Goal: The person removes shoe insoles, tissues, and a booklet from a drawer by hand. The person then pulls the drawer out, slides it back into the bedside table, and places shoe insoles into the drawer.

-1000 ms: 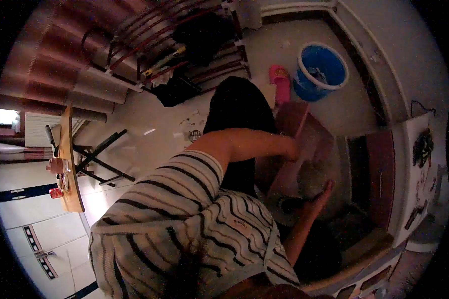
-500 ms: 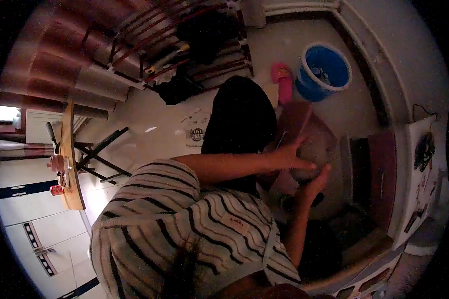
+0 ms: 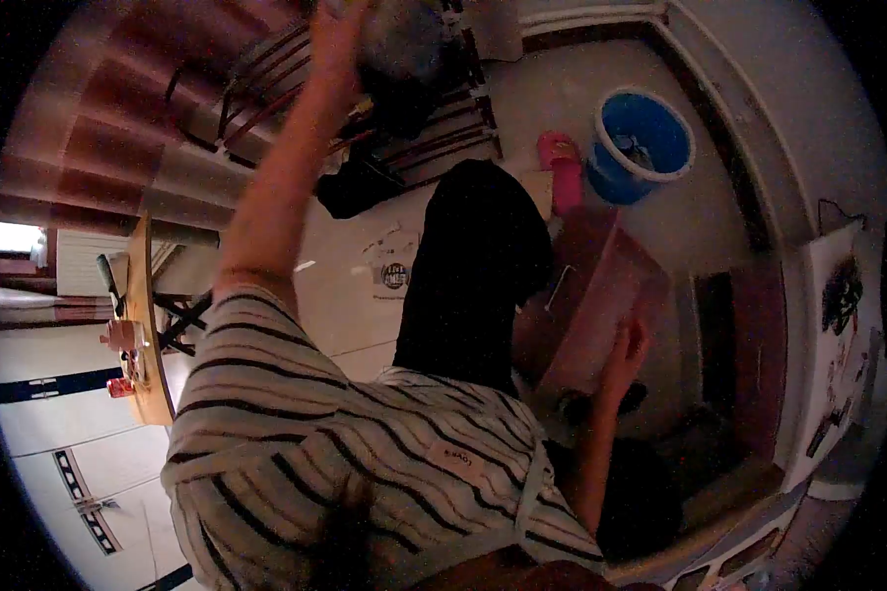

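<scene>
My left hand (image 3: pixel 339 22) is raised at the top edge of the view, partly cut off. It appears closed on a rounded grey thing (image 3: pixel 402 37), blurred, perhaps cloth, in front of the clothes rack (image 3: pixel 443 148). My right hand (image 3: pixel 625 360) hovers at the near side of a reddish-pink container (image 3: pixel 586 305), fingers loosely apart and nothing seen in them. A thin light-coloured handle shows on the container's side. Just left of it is my knee in black trousers (image 3: pixel 478 256).
A blue bucket (image 3: pixel 611 182) and pink slippers (image 3: pixel 565 172) are on the floor at upper right. Dark clothes (image 3: pixel 360 185) hang on the rack. To the left stands a folding table (image 3: pixel 148 295) with a red can (image 3: pixel 120 387). A white cabinet (image 3: pixel 818 335) is at right.
My left hand has swung from beside my right hand up to the top left, carrying the grey thing both hands were on. My right hand has let go and stays near the container.
</scene>
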Available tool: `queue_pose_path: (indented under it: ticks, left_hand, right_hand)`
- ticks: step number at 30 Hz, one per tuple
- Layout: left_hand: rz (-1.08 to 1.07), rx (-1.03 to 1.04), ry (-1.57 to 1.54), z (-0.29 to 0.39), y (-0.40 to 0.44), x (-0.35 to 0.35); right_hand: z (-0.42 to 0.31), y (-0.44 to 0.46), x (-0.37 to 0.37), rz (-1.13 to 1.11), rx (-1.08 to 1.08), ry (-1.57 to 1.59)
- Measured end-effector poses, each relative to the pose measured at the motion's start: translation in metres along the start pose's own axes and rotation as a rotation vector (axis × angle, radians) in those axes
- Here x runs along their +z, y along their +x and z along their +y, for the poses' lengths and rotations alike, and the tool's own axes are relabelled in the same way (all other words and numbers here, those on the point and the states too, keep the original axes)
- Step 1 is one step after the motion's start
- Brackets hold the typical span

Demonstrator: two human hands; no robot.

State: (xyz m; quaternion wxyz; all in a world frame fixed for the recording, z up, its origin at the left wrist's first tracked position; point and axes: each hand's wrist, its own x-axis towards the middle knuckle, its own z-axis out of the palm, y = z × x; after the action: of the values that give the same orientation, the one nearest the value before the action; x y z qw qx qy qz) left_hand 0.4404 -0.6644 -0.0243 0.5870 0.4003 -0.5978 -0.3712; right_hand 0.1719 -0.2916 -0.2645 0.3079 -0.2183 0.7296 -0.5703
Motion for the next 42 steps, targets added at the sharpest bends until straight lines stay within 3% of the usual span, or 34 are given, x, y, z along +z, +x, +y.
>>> queue_pose_path:
  ticks: [4, 5, 7, 8, 10, 15, 17, 20, 23, 27, 32, 34, 37, 40, 42]
  left_hand:
    - [0.118, 0.235, 0.739, -0.067, 0.102, -0.062]
    - [0.085, 0.293, 0.948, -0.087, 0.117, -0.072]
    - [-0.028, 0.440, 1.273, -0.114, 0.127, -0.083]
    - [0.285, 0.203, 1.121, -0.127, 0.127, -0.072]
    - [0.411, 0.072, 1.051, -0.132, 0.136, -0.070]
    - [0.314, 0.109, 1.088, -0.118, 0.171, -0.082]
    - [0.232, 0.121, 1.097, -0.114, 0.183, -0.081]
    - [0.109, 0.115, 1.140, -0.127, 0.189, -0.074]
    - [-0.007, 0.107, 1.158, -0.149, 0.187, -0.069]
    - [-0.176, 0.073, 1.083, -0.142, 0.199, -0.088]
    - [-0.228, 0.051, 1.034, -0.140, 0.196, -0.105]
    - [-0.209, 0.051, 1.048, -0.132, 0.190, -0.118]
    - [-0.118, 0.124, 1.126, -0.125, 0.177, -0.131]
    - [0.008, 0.455, 1.187, -0.092, 0.126, -0.094]
    - [-0.108, 0.625, 0.964, -0.063, 0.066, -0.039]
  right_hand:
    - [0.091, -0.051, -0.046, -0.021, 0.038, -0.139]
    - [0.097, -0.063, -0.053, -0.012, 0.058, -0.241]
    - [0.090, -0.078, -0.059, -0.039, 0.169, -0.147]
    - [0.088, -0.083, -0.060, -0.102, 0.262, -0.047]
    - [0.118, -0.088, -0.065, -0.056, 0.243, -0.090]
    - [0.111, -0.085, -0.060, -0.053, 0.170, -0.001]
    - [0.144, -0.089, -0.071, -0.105, 0.270, -0.029]
    - [0.100, -0.086, -0.066, -0.142, 0.456, -0.015]
    - [0.136, -0.094, -0.070, -0.107, 0.319, -0.030]
    - [0.120, -0.111, -0.075, -0.058, 0.445, -0.040]
    - [0.122, -0.090, -0.053, 0.043, 0.817, 0.696]
    - [0.142, -0.080, -0.044, 0.040, 0.886, 0.740]
    - [0.172, -0.065, -0.018, -0.013, 0.919, 0.840]
    - [0.180, -0.060, -0.004, -0.047, 0.820, 0.910]
    - [0.158, -0.058, 0.000, -0.033, 0.759, 0.894]
